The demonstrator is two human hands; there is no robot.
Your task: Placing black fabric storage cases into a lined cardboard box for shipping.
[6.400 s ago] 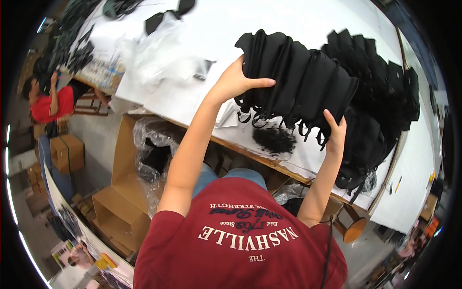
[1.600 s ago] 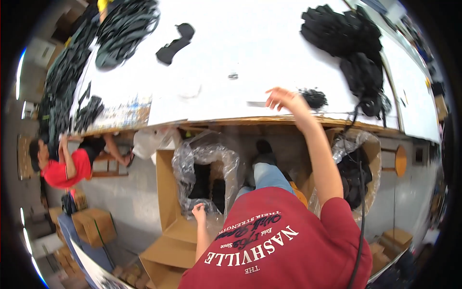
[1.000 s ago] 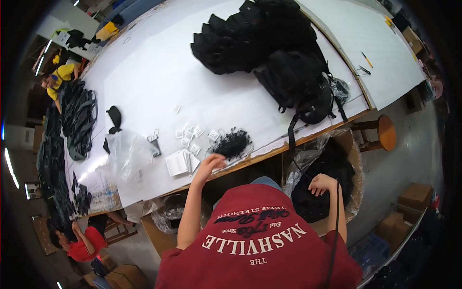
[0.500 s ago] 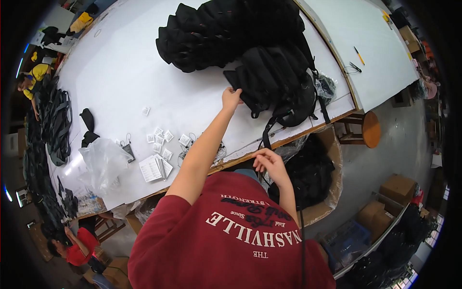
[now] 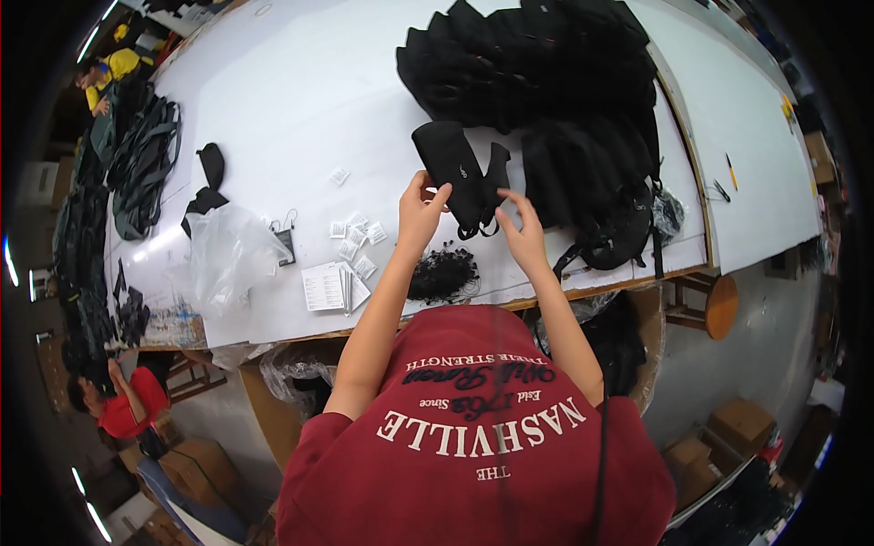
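Observation:
A small black fabric pouch (image 5: 452, 168) with a small light mark and thin straps at its lower end stands tilted above the white table. Along its left edge, my left hand (image 5: 421, 214) is closed on it with thumb and fingers. My right hand (image 5: 523, 235) is at the pouch's right side, thumb and fingers apart, close to a black flap (image 5: 496, 168); any contact is hard to make out. Just right of that hand lies a black backpack (image 5: 587, 177) with straps. Behind it stretches a long row of stacked black bags (image 5: 537, 64).
Left of my arms lie small white packets (image 5: 357, 237), a stack of printed cards (image 5: 326, 287), a clear plastic bag (image 5: 232, 255) and black cords (image 5: 443, 275). Dark straps (image 5: 146, 155) cover the table's left end. A wooden stool (image 5: 719, 305) stands right. Two people work at left.
My left hand has left the backpack's edge and now holds the small pouch. My right hand has risen from the table's front edge to the pouch's side. The view has shifted.

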